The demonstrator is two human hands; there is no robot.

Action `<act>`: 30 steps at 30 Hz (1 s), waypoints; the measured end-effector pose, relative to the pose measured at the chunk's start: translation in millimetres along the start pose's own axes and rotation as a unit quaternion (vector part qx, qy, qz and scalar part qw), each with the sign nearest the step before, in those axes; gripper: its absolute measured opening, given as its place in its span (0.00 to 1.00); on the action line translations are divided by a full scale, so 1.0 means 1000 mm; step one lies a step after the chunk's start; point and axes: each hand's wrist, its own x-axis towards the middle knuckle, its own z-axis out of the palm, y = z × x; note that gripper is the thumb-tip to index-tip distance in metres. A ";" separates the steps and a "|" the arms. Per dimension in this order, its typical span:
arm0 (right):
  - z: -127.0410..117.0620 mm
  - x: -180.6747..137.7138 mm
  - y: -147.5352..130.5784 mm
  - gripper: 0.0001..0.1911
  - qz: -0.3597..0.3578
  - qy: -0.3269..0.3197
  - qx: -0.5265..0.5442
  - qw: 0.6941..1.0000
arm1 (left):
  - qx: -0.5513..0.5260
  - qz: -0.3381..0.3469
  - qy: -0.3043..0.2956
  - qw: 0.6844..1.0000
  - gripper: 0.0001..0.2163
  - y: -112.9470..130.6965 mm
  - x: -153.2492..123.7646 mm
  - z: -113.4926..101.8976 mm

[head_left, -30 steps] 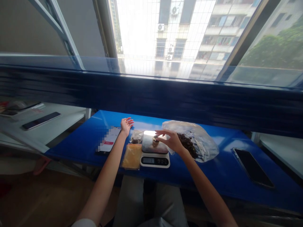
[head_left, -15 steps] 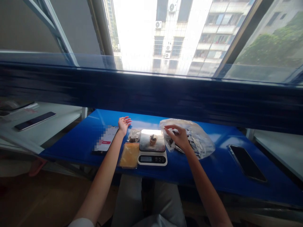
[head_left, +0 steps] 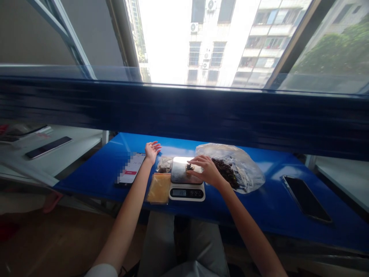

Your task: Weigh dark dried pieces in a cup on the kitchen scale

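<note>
My left hand [head_left: 152, 152] rests on the blue table beside a phone with a lit screen [head_left: 131, 169]. Its palm is turned up, its fingers are loosely spread and it holds nothing. On the metal plate of a digital kitchen scale [head_left: 178, 173] stands a small tan cup [head_left: 188, 175], partly hidden by my right hand [head_left: 203, 169]. Thumb and fingers of that hand close around dark dried pieces [head_left: 189, 167] at the cup's mouth. To the right, a clear plastic bag [head_left: 250, 173] lies open with a heap of dark dried strips [head_left: 226, 171] inside.
Left of the scale lie a bag of yellowish sachets [head_left: 159, 188] and a small clear bag with dark bits [head_left: 164, 165]. A dark phone [head_left: 305, 198] lies on the right. A blue beam [head_left: 184, 111] crosses above the table's far edge.
My right hand has moved left from the plastic bag to the cup on the scale, uncovering the dark strips. The scale's display shows a different reading. The left hand stays in place.
</note>
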 end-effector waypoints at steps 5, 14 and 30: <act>-0.001 0.000 -0.003 0.08 -0.019 0.005 -0.002 1.000 | 0.005 0.001 0.002 1.000 0.09 0.000 0.001 -0.001; 0.004 -0.002 -0.005 0.08 -0.023 0.000 -0.023 0.999 | 0.013 0.005 0.005 1.000 0.09 0.002 0.002 -0.004; -0.009 0.009 0.005 0.11 0.152 0.225 -0.009 0.963 | -0.011 0.049 -0.064 0.997 0.13 0.018 0.001 -0.024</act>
